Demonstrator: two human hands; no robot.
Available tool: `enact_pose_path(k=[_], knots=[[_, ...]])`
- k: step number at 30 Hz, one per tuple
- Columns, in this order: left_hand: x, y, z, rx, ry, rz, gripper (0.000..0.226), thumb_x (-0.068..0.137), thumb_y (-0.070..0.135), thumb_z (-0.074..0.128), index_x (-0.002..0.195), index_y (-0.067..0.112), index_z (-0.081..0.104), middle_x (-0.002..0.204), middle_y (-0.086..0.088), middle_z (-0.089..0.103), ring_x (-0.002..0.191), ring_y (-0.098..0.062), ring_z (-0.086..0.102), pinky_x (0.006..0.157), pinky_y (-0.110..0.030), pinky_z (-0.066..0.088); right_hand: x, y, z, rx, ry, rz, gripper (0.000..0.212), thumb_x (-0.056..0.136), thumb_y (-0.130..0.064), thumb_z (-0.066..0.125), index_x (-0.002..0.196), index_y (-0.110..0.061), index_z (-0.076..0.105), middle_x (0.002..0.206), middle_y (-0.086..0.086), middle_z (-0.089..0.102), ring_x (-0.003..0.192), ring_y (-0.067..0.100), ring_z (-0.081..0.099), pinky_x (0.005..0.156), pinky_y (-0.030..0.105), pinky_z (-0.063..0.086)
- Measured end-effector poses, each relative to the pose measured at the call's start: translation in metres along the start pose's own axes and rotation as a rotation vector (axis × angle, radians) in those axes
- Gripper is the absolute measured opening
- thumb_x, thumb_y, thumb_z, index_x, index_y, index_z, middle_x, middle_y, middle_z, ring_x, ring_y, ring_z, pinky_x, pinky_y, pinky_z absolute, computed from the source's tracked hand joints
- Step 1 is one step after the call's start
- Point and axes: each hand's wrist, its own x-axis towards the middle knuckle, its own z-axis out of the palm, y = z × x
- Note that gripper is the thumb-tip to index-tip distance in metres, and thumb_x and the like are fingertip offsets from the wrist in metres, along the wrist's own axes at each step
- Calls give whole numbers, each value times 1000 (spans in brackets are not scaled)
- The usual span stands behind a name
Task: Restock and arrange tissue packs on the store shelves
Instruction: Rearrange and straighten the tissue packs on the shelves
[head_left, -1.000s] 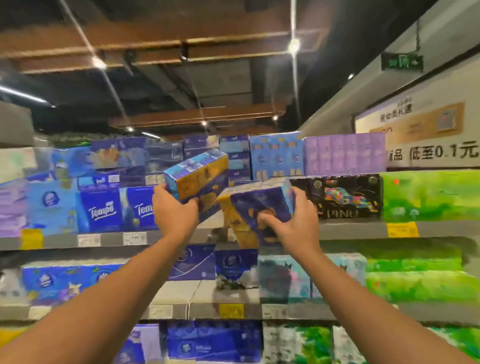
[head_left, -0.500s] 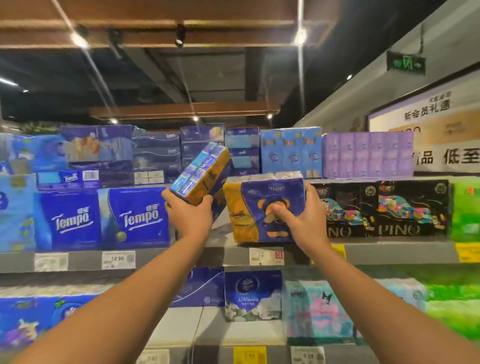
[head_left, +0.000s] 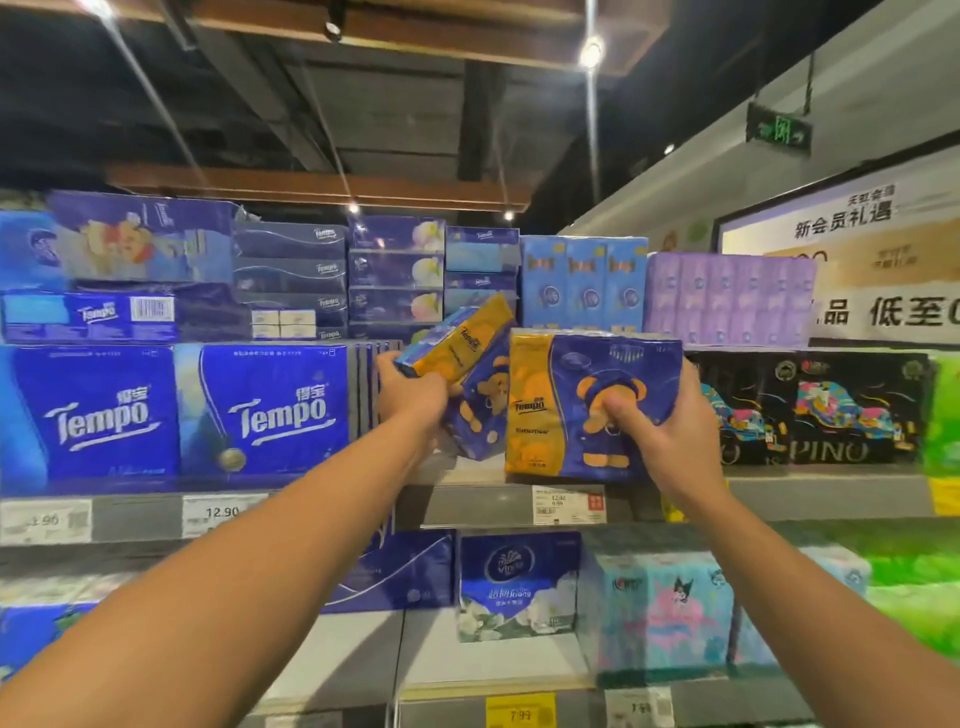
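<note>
So, both hands up at the upper shelf (head_left: 467, 501), each on a blue-and-orange Tempo bear pack. Right hand (head_left: 670, 434) grips the upright pack (head_left: 571, 405) by its right side: thumb curled across the front over the bear print, the other fingers wrapped round the right edge and hidden behind. Pack stands upright, bottom edge at or just above the shelf's front edge (contact not clear), printed face toward the camera. Left hand (head_left: 413, 397) grips the tilted pack (head_left: 467, 374) at its lower left end, fingers curled round the short end; this pack leans top-right, its upper corner against or just beside the upright pack's top left corner. Its lower end is off the shelf surface.

Left of the gap on the same shelf: two large blue Tempo packs (head_left: 280, 410) side by side, facing front. Right of the upright pack: black Pino packs (head_left: 831, 410), then a green pack at the shelf's right end. Stacked above: more blue tissue boxes, light blue packs (head_left: 584, 283), purple packs (head_left: 732, 299). Price tags (head_left: 569, 505) along the shelf's front edge. Lower shelf holds a dark blue Vinda pack (head_left: 519, 582) and a cartoon-print pastel pack (head_left: 660, 608). Dark open ceiling with wood beams and spotlights; green exit sign (head_left: 777, 130) and a promo banner (head_left: 852, 244) on the right wall.
</note>
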Motion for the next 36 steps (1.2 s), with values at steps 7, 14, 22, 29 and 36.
enact_pose_path(k=[7, 14, 22, 29, 36], knots=[[17, -24, -3, 267, -125, -165, 57, 63, 6, 80, 115, 8, 57, 107, -17, 70, 89, -34, 68, 78, -52, 60, -2, 3, -2, -21, 17, -14, 62, 76, -51, 74, 128, -27, 50, 113, -11, 67, 104, 9, 64, 89, 45, 53], [29, -2, -4, 560, -297, -36, 66, 62, 31, 83, 117, 19, 49, 114, -6, 64, 106, -33, 62, 95, -49, 52, -3, 1, -2, -168, 36, -31, 99, 77, -66, 69, 153, -40, 12, 137, 0, 54, 121, 28, 55, 97, 53, 47], [23, -14, 34, 341, -616, -31, 23, 97, 8, 50, 117, 15, 60, 103, -3, 67, 91, -20, 63, 68, -34, 51, 9, -11, -14, -561, -194, -179, 124, 47, -67, 86, 151, -47, 21, 160, -8, 3, 145, 33, 24, 111, 54, 38], [39, -20, 39, 312, -633, -66, 29, 99, -2, 39, 102, 18, 60, 93, -10, 67, 82, -25, 62, 72, -36, 56, 25, -16, 11, -777, -240, -160, 125, 45, -82, 75, 150, -44, 18, 159, 10, 16, 132, 41, 35, 107, 54, 39], [45, -20, 41, 320, -636, -83, 29, 101, -2, 41, 121, 12, 56, 99, -15, 67, 86, -31, 62, 95, -55, 51, 24, -8, 15, -1036, -174, -254, 123, 42, -85, 72, 147, -32, 36, 152, 15, 33, 142, 35, 24, 115, 61, 14]])
